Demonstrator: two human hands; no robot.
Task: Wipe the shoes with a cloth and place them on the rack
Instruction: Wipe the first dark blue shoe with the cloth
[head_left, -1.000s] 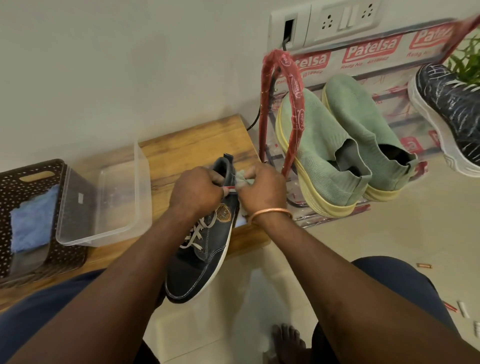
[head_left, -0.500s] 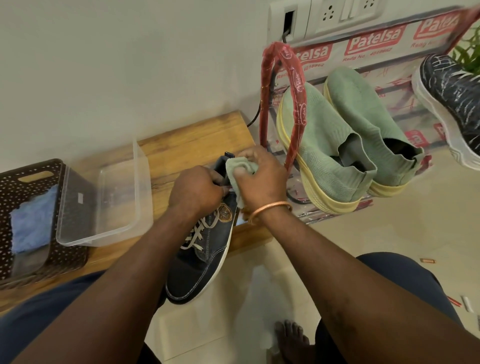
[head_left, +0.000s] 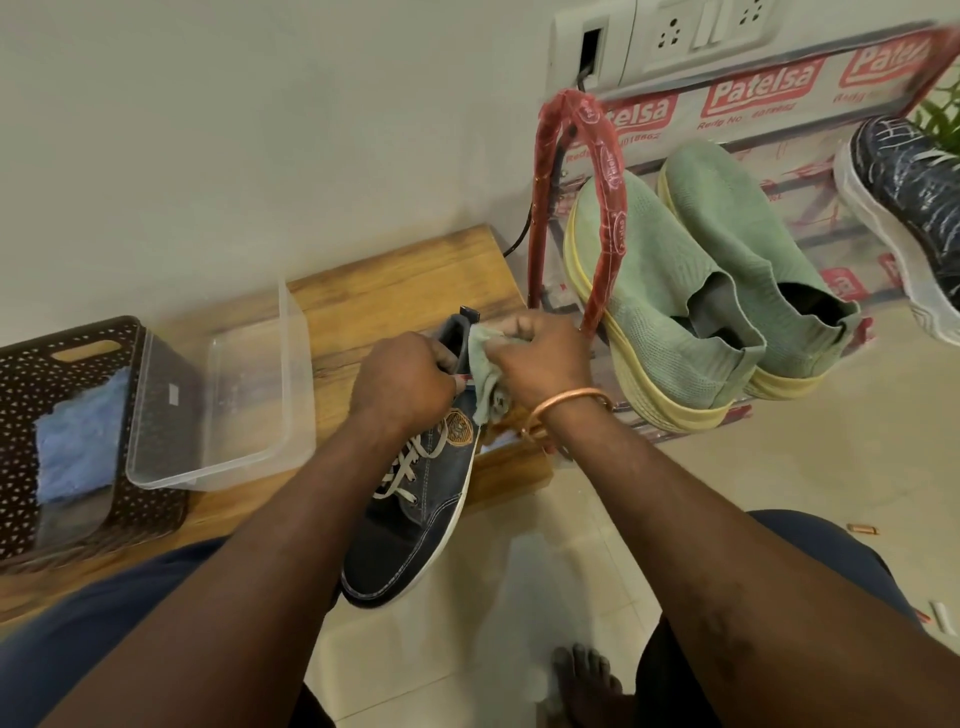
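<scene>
A dark denim sneaker (head_left: 421, 525) with a white sole and pale laces hangs toe-down over the floor in front of the wooden bench. My left hand (head_left: 405, 382) grips its collar near the heel. My right hand (head_left: 540, 358), with a copper bangle at the wrist, holds a pale green cloth (head_left: 485, 371) bunched against the sneaker's heel and upper side. The shoe rack (head_left: 571, 135), wrapped in red printed plastic, stands to the right against the wall.
A pair of green knit slip-ons (head_left: 691, 291) and a black patterned sneaker (head_left: 914, 218) sit on the rack. On the bench (head_left: 405, 280) lie a clear plastic tub (head_left: 228, 400) and a dark perforated basket (head_left: 57, 431) holding blue cloth. Tiled floor and my bare foot (head_left: 587, 680) are below.
My right hand has rubbed the cloth up around the sneaker's heel, and more of the cloth now shows. The left hand's grip and the shoe have barely moved.
</scene>
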